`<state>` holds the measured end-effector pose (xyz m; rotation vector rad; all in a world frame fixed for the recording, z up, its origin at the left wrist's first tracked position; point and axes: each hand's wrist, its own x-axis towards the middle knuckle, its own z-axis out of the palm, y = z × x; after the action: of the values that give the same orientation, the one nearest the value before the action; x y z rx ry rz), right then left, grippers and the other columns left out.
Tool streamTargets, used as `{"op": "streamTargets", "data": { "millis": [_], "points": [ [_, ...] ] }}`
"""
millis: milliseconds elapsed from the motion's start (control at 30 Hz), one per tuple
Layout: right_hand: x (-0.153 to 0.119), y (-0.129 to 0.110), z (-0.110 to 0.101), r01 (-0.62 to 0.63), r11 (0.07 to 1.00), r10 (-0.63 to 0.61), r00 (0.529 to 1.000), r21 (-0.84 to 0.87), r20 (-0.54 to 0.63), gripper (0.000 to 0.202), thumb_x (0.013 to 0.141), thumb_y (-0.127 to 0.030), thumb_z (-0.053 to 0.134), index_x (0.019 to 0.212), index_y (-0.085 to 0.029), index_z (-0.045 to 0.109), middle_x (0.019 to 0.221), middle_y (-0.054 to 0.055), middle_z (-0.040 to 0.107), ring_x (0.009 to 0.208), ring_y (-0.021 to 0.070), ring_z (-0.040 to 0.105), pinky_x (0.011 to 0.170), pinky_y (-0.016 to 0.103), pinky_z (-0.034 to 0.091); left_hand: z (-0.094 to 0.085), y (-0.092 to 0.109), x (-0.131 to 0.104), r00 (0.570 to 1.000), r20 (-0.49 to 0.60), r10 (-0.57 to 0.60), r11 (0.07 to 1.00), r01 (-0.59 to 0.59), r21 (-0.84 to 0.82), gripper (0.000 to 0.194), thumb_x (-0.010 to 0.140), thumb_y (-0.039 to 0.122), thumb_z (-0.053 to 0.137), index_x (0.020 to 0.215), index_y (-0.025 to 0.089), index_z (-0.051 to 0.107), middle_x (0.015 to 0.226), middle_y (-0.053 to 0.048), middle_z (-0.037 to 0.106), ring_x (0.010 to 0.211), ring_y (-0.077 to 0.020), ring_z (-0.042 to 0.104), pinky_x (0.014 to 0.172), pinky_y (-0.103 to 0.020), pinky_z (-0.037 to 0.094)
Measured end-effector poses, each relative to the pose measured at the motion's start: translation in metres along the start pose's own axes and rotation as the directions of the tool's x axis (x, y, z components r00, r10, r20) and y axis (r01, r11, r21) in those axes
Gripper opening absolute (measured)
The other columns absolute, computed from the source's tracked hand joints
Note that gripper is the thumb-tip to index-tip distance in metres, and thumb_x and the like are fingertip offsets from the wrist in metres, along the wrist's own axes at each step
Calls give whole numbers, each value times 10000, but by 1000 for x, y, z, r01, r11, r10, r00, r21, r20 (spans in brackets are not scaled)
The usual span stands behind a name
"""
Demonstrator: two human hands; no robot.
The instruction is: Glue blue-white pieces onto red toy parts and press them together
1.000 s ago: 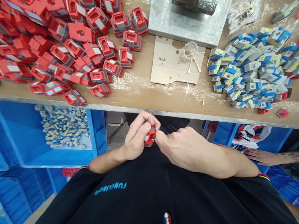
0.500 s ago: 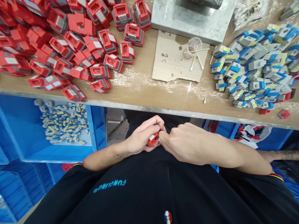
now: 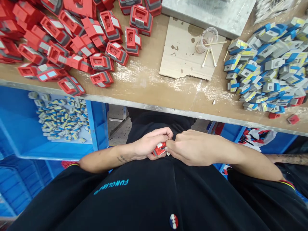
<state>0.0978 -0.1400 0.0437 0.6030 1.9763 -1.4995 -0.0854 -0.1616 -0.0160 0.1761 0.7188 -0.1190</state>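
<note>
Clearly, everything turns on the short gap between the two hands. The left hand (image 3: 150,143) is closed around a red-and-grey toy-vehicle shell (image 3: 160,149), held low in front of the person's dark shirt (image 3: 144,192), just off the near edge of the workbench (image 3: 154,93). What shows of the shell's length seems to run sideways, from the left palm toward the right fingertips, rising slightly to the right (fingers cover part of it, so its full axis is hard to read). The shell's recessed face is turned up.

The right hand (image 3: 192,148) meets it from the right, its fingers curled into a pinch at the shell's right end; they appear to grip a small pale piece (image 3: 167,153), too small to name. The left hand encloses the shell, so it is the nearer one; the right touches or almost touches its rim, which I cannot settle.

Beyond them on the workbench, a sheet of cardboard (image 3: 176,64) bears a clear plastic cup (image 3: 211,34) and cotton swabs (image 3: 205,58).
</note>
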Motion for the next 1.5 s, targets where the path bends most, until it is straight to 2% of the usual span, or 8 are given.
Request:
{"op": "streamTargets", "data": {
  "millis": [267, 567, 867, 1167, 1333, 1500],
  "points": [
    [-1, 2, 1, 1, 1000, -2, 1000, -25, -24, 289, 1066, -181, 411, 991, -144, 688, 819, 89, 771, 606, 178, 622, 544, 324, 247, -1, 2, 0, 999, -3, -38, 999, 38, 31, 142, 901, 295, 559, 907, 232, 431, 548, 60, 507, 409, -89, 395, 307, -87, 224],
    [-7, 10, 9, -32, 987, 0, 980, -158, -198, 328, 1121, -293, 351, 1090, -145, 642, 723, 55, 728, 504, 159, 527, 535, 327, 164, 3, 9, -2, 999, 3, -40, 999, 40, 5, 88, 905, 245, 491, 921, 240, 405, 534, 70, 533, 340, -55, 282, 306, -88, 199],
    [-5, 6, 10, -47, 982, 14, 984, -185, -179, 304, 1112, -258, 369, 1013, -166, 641, 748, 54, 737, 520, 153, 553, 547, 322, 156, 2, 7, 0, 998, 4, -70, 998, 70, -5, 127, 879, 253, 523, 932, 239, 407, 547, 82, 512, 352, -56, 306, 302, -81, 188],
    [-5, 6, 11, -48, 981, 12, 982, -187, -191, 295, 1116, -253, 354, 1070, -159, 629, 782, 64, 759, 526, 150, 568, 541, 327, 148, 3, 7, -1, 996, -6, -88, 996, 88, 26, 136, 855, 242, 533, 938, 232, 425, 556, 66, 548, 340, -50, 298, 305, -84, 188],
    [-4, 6, 10, -31, 982, 3, 989, -187, -148, 310, 1122, -277, 350, 1102, -154, 634, 763, 64, 751, 530, 161, 578, 533, 323, 150, 2, 6, 0, 995, -4, -98, 995, 98, 36, 152, 842, 242, 538, 946, 234, 426, 575, 67, 553, 349, -59, 331, 306, -88, 200],
    [-3, 4, 9, -45, 982, 28, 995, -183, -93, 296, 1107, -226, 376, 1111, -134, 658, 741, 76, 753, 556, 176, 639, 516, 319, 165, -1, 3, 3, 993, -2, -120, 992, 120, 26, 173, 802, 221, 539, 933, 236, 427, 598, 72, 544, 364, -66, 370, 302, -84, 193]
  ]
}}
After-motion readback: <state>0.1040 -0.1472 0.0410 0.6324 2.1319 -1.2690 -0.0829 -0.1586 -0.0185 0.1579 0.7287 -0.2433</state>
